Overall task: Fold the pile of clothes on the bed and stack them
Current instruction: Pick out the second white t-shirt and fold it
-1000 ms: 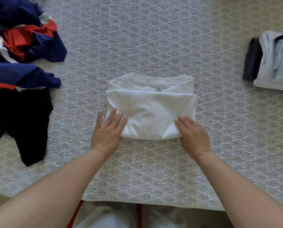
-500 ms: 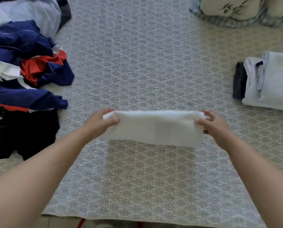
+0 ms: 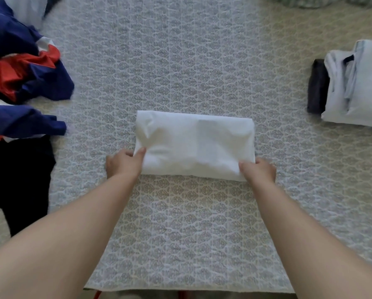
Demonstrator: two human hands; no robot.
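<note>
A: How much room is there around the hands?

B: Past the fingertips the patterned bedspread (image 3: 180, 61) runs bare toward the far side. The near edge of the bed lies below the forearms. Well out to the left of the left hand (image 3: 123, 164) sits the unfolded pile (image 3: 23, 83), blue, red and white, with a black garment (image 3: 18, 180) nearer the bed's edge. Well out to the right of the right hand (image 3: 259, 170) is the folded stack (image 3: 357, 87), pale blue on top, a dark piece showing at its left side.

A: And the piece being folded?

B: The white shirt (image 3: 196, 145) is a folded rectangle lying between the two hands and just beyond them. Its long axis runs from one hand to the other, across the view; the short sides face the pile and the stack.

A: The hands?

B: Each pinches a near corner, thumb on top, the fingers curled beneath. Both forearms reach straight forward, roughly parallel, with the wrists low over the bedspread.
</note>
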